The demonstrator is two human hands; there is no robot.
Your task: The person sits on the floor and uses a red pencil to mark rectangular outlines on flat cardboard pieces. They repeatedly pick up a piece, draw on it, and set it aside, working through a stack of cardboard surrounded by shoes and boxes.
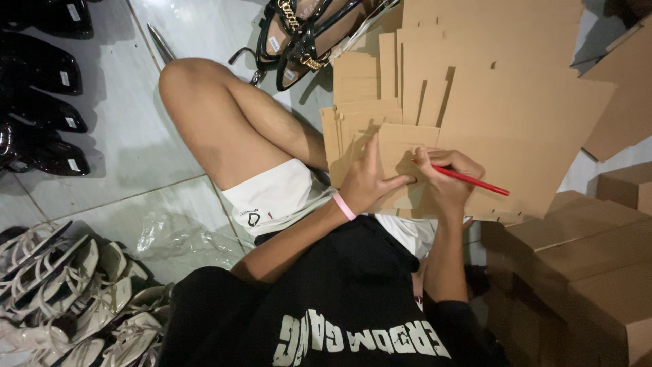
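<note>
Pale tiled floor point(129, 136), glossy, seen from above, with a seated person's bare knee point(187, 81) raised over it and white shorts point(275, 197) below. Spread across the lap and far right: a stack of flat brown cardboard sheets point(516, 122), cut with slots and tabs, overlapping in steps. Left hand point(367, 180), pink wristband point(343, 206) at the wrist, lying flat on the nearest sheet with fingers spread apart, pressing it down. Right hand point(448, 177) just beside it, fingers closed together around a red pencil point(468, 179), tip set against the cardboard near the left fingertips, shaft angling out to the right. Both hands close together, almost touching, over the same small cardboard piece point(401, 146) at the near edge of the stack.

Beyond the knee, at the far edge: a pair of dark strappy heeled sandals point(305, 34) with gold chain trim, resting partly against the cardboard. Down the far left side: a row of black shiny shoes point(41, 88) with small white labels. Near left corner: a heap of white strappy sandals point(68, 299). Crumpled clear plastic point(176, 241) on the tiles between shorts and white sandals. Near right: closed brown cardboard boxes point(584, 272), stacked. Black shirt with white lettering point(339, 319) filling the near centre.
</note>
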